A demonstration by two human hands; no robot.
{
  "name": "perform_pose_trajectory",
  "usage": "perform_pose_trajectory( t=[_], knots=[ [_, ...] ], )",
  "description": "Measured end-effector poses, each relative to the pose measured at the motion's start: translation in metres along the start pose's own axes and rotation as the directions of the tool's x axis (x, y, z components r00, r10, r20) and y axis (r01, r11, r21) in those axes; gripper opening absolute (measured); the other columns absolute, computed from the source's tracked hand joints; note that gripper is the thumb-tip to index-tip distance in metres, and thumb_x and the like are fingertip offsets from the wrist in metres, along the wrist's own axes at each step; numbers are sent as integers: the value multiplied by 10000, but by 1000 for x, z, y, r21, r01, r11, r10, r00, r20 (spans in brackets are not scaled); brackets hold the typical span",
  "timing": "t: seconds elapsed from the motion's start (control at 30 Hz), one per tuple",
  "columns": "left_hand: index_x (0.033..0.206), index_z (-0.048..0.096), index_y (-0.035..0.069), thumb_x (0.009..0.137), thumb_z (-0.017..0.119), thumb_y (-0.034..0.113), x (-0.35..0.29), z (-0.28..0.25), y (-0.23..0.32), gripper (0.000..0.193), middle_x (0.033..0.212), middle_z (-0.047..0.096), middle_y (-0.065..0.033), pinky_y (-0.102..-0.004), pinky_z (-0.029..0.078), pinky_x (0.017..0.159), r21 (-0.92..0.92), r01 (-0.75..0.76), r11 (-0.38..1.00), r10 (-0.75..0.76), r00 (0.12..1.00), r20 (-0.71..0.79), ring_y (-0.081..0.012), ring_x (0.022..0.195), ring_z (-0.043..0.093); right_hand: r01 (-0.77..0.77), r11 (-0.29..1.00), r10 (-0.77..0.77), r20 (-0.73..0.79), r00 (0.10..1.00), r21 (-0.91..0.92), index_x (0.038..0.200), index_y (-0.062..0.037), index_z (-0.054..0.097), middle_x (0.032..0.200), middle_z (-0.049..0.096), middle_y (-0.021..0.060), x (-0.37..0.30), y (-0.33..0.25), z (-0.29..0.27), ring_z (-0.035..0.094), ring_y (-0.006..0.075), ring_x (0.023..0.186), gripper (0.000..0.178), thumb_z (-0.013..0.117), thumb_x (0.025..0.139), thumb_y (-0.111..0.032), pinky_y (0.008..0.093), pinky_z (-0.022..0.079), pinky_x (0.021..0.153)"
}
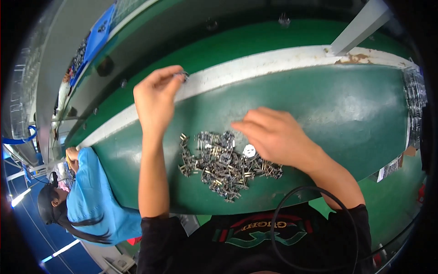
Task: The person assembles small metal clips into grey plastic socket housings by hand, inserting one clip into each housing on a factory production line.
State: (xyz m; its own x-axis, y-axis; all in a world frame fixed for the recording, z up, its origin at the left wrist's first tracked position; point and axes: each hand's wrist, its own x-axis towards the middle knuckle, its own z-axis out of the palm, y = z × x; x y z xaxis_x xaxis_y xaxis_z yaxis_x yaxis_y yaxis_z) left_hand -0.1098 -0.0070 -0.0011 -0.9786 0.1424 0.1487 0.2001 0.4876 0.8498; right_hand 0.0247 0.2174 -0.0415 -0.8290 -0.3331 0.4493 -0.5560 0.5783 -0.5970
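Note:
My left hand [157, 93] is raised over the white rail at the table's far side. Its thumb and fingers pinch a small dark metal part [182, 76] whose exact kind is too small to make out. Above the right end of a heap of small metal parts [221, 166] hovers my right hand [273, 134], fingers curled and pressed together; whatever they may hold is hidden. The heap is a jumble of silvery and dark pieces with brass-coloured pins. A bright, roundish flat piece [249, 150] shows just below the right fingers.
The green tabletop [346, 105] ends at a white rail [255, 64], with a green belt [191, 52] beyond carrying scattered small parts. A post [360, 27] rises far right. Clear plastic trays [414, 96] are stacked at the right edge. A co-worker in blue [102, 196] sits left.

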Motion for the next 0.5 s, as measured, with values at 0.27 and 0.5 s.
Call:
perform_pose_trajectory(
  t=[0.27, 0.5],
  knots=[
    [1009, 769, 50, 834, 730, 211, 127, -9, -98, 241, 960, 745, -164, -347, 535, 809, 320, 3, 947, 49, 987, -152, -260, 885, 720, 107, 993, -114, -157, 981, -49, 1084, -59, 682, 800, 579, 47, 3, -15, -26, 595, 213, 688, 339, 725, 748, -53, 345, 507, 588],
    [1117, 721, 32, 886, 714, 171, 17, -10, 3, 269, 1057, 690, -137, -291, 495, 842, 73, -49, 996, 53, 997, -58, -201, 935, 637, 326, 904, -123, -560, 819, 278, 1296, 27, 516, 878, 597, 64, -8, -66, -146, 476, 170, 669, 545, 601, 855, -283, 320, 375, 588]
  ],
)
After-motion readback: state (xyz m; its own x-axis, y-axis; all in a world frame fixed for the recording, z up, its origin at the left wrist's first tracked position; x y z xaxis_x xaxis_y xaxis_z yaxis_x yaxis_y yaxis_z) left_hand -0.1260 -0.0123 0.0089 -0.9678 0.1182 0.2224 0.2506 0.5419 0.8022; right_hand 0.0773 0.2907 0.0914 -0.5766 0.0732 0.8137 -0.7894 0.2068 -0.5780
